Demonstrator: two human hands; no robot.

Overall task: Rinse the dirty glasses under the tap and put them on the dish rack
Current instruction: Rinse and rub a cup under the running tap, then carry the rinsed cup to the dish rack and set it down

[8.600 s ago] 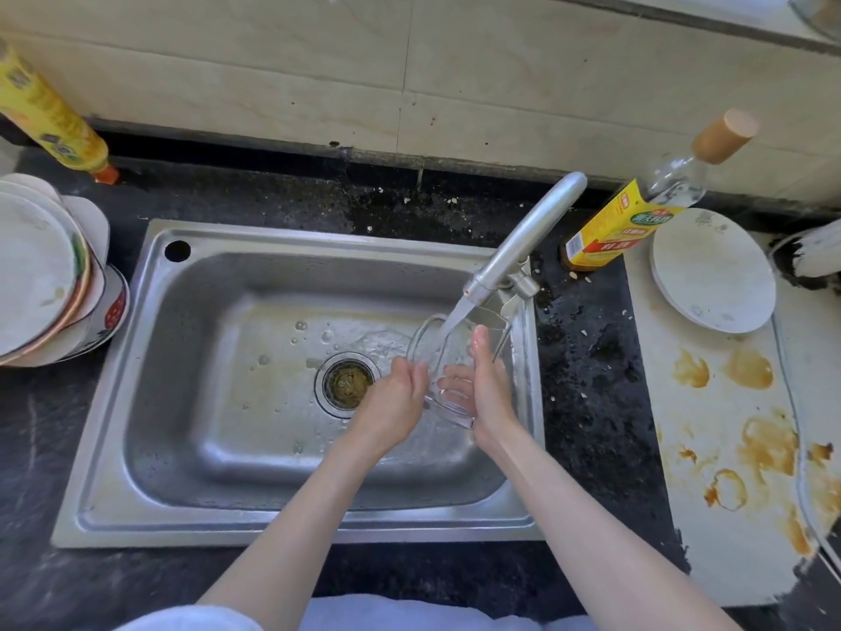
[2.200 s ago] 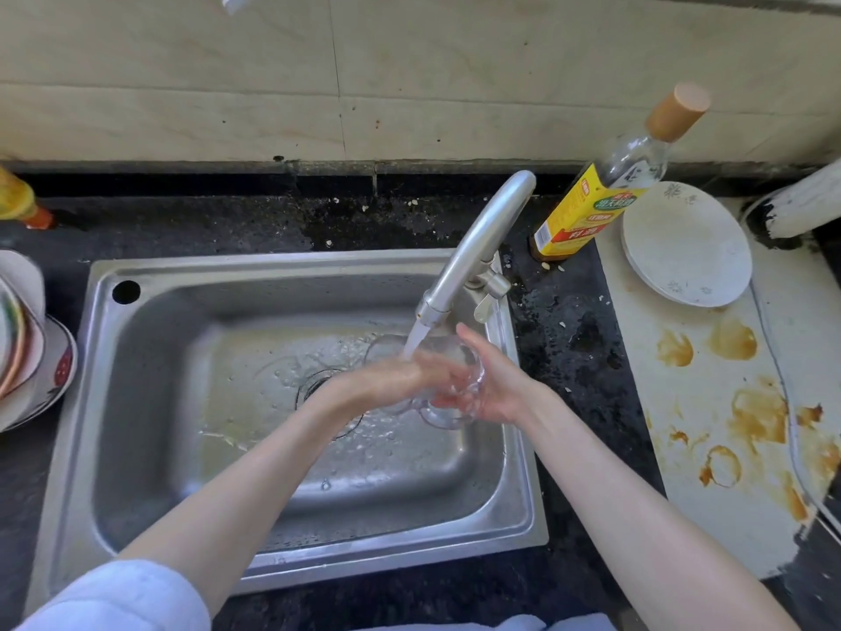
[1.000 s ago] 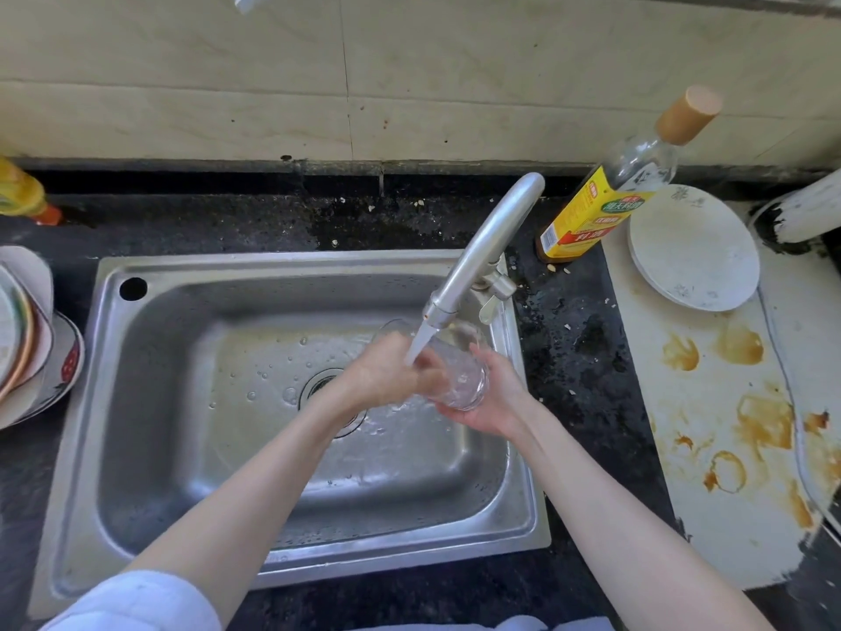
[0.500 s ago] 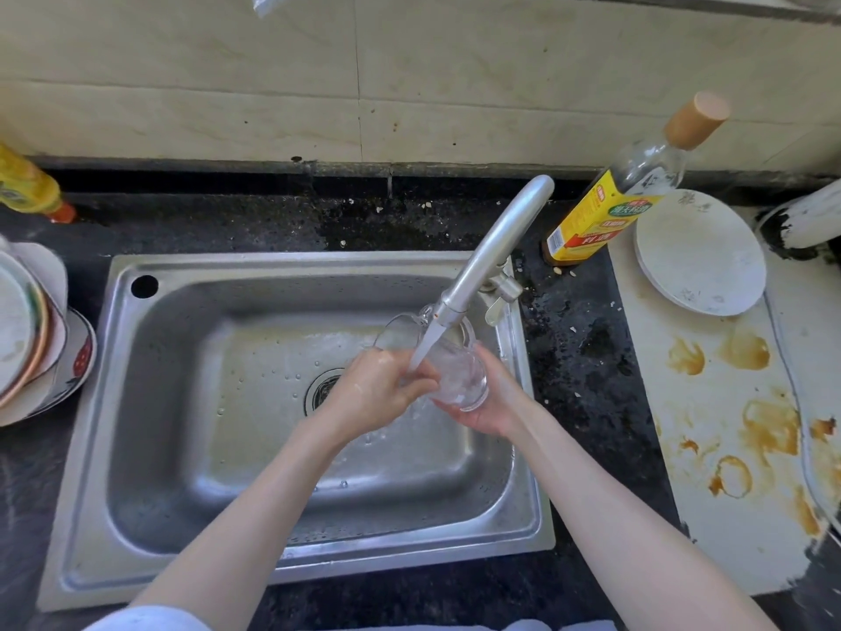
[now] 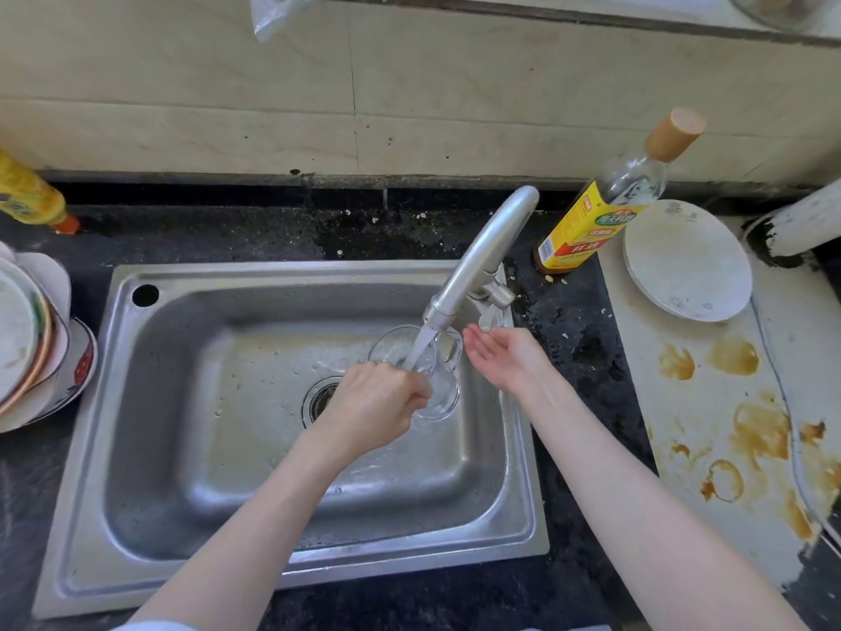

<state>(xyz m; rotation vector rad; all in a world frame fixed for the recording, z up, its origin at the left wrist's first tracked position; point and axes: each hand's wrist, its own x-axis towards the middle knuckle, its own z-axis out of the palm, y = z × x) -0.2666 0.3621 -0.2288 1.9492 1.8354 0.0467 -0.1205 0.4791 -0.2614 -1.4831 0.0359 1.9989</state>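
Fingers of the left hand (image 5: pixel 377 405) curled round a clear glass (image 5: pixel 434 380) held under the running tap (image 5: pixel 482 257) over the steel sink (image 5: pixel 182 553), right hand (image 5: pixel 500 355) just beside it, palm up, fingers relaxed and apart, stained board (image 5: pixel 728 425) at far right.

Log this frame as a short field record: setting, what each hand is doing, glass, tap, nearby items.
setting: steel sink in a dark counter
left hand: left hand grips the glass over the basin
right hand: right hand open, off the glass, just below the tap lever
glass: clear glass, tilted, under the stream
tap: tap running
nearby: stacked plates to the left; yellow-labelled bottle and white plate to the right
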